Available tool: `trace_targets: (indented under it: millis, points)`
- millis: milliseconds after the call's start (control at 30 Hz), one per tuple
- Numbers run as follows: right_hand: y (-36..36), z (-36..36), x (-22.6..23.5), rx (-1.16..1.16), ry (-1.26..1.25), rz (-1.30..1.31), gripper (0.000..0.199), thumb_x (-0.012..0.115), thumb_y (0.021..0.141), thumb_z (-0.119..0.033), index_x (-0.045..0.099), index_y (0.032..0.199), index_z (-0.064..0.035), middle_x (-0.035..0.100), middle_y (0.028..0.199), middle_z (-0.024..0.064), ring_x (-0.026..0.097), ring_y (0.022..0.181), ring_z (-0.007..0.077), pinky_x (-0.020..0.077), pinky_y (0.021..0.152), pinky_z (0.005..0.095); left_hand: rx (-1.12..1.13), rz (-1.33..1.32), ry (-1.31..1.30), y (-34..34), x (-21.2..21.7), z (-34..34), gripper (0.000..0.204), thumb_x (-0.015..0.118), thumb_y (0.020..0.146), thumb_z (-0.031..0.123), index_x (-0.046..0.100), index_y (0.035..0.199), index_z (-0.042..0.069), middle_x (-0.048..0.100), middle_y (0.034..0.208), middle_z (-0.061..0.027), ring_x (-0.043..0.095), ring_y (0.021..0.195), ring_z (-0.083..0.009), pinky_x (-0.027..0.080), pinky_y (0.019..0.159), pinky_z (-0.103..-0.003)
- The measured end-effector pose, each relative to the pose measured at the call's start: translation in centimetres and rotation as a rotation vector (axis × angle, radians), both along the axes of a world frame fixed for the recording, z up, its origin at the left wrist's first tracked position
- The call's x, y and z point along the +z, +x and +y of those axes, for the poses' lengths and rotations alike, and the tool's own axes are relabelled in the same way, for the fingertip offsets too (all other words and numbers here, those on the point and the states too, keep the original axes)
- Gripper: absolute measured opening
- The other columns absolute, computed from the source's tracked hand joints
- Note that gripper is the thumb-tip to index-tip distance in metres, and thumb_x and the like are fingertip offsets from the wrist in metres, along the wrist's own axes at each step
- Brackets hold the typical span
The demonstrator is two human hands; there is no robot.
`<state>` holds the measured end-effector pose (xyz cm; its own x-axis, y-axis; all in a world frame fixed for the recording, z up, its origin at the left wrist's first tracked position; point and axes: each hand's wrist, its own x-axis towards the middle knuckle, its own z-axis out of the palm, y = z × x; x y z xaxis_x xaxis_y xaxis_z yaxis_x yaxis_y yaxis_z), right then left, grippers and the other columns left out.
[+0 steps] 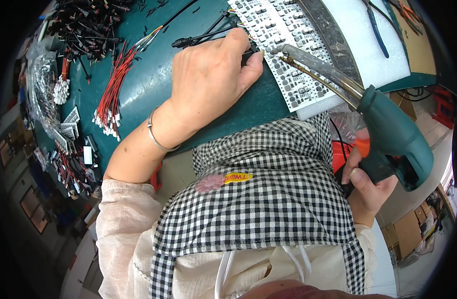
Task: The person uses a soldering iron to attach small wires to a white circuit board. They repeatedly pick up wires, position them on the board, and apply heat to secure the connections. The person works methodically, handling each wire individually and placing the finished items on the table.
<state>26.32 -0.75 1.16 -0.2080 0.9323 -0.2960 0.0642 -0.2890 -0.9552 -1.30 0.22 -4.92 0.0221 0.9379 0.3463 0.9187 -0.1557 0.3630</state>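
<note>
My left hand point(208, 82) is closed in a pinch at the left edge of the white circuit board panel point(296, 60). A piece of black cable point(247, 56) shows between its thumb and forefinger; the fingertips are partly hidden. Black cables with connectors point(186, 42) lie just beyond the knuckles. My right hand point(365, 182) is wrapped round the handle of a green soldering gun point(395, 129) with an orange trigger. Its metal tip point(284, 56) points left over the panel, to the right of my left thumb. The panel carries rows of small dark components.
Red wires with white plugs point(114, 94) lie on the green table mat point(149, 65). A heap of black cables point(84, 25) is at the far left, beside clear plastic bags point(41, 87). White foam point(383, 60) lies under the panel, with blue-handled pliers point(377, 32) on it.
</note>
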Motion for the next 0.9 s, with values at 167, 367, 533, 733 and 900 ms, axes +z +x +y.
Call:
trace_targets:
  millis: [167,367,533,733,900]
  points:
    - [0.4,0.0,0.2,0.045,-0.036,-0.006,0.060,0.078,0.069,-0.007,0.049,0.119,0.0082,0.058,0.092,0.0136,0.053,0.060,0.0138,0.0434,0.052,0.0243,0.005,-0.023,-0.002,0.2,-0.2,0.1,0.021,0.073,0.078,0.017,0.055,0.073,0.007,0.054,0.051,-0.0029,0.056,0.044,-0.0173,0.042,0.042,-0.029]
    - [0.1,0.3,0.4,0.085,-0.076,0.000,0.043,0.074,0.070,-0.003,0.057,0.108,0.0047,0.058,0.073,0.0083,0.053,0.064,0.0140,0.0431,0.060,0.0249,-0.004,-0.064,0.005,0.1,-0.2,0.1,0.021,0.073,0.077,0.016,0.054,0.071,0.008,0.052,0.050,-0.0025,0.054,0.043,-0.0160,0.041,0.041,-0.029]
    - [0.7,-0.1,-0.4,0.142,-0.039,-0.083,0.058,0.074,0.072,-0.006,0.044,0.120,0.0076,0.054,0.104,0.0150,0.053,0.060,0.0140,0.0466,0.049,0.0235,-0.007,-0.073,0.010,0.1,-0.1,0.2,0.021,0.073,0.076,0.015,0.054,0.070,0.007,0.051,0.050,-0.0027,0.053,0.042,-0.0158,0.041,0.041,-0.029]
    - [0.7,-0.7,0.4,0.182,-0.025,-0.223,0.055,0.072,0.076,-0.003,0.044,0.123,0.0059,0.055,0.110,0.0157,0.055,0.068,0.0138,0.0491,0.052,0.0230,-0.011,-0.085,0.028,0.1,-0.4,0.2,0.021,0.072,0.076,0.014,0.054,0.070,0.007,0.051,0.050,-0.0028,0.053,0.043,-0.0149,0.041,0.042,-0.028]
    - [0.7,-1.0,0.9,0.162,-0.085,-0.244,0.054,0.071,0.076,-0.001,0.045,0.123,0.0050,0.055,0.105,0.0146,0.056,0.072,0.0143,0.0502,0.055,0.0234,-0.014,-0.088,0.034,0.1,-0.4,0.2,0.020,0.072,0.075,0.014,0.053,0.069,0.007,0.051,0.050,-0.0027,0.053,0.043,-0.0147,0.041,0.042,-0.028]
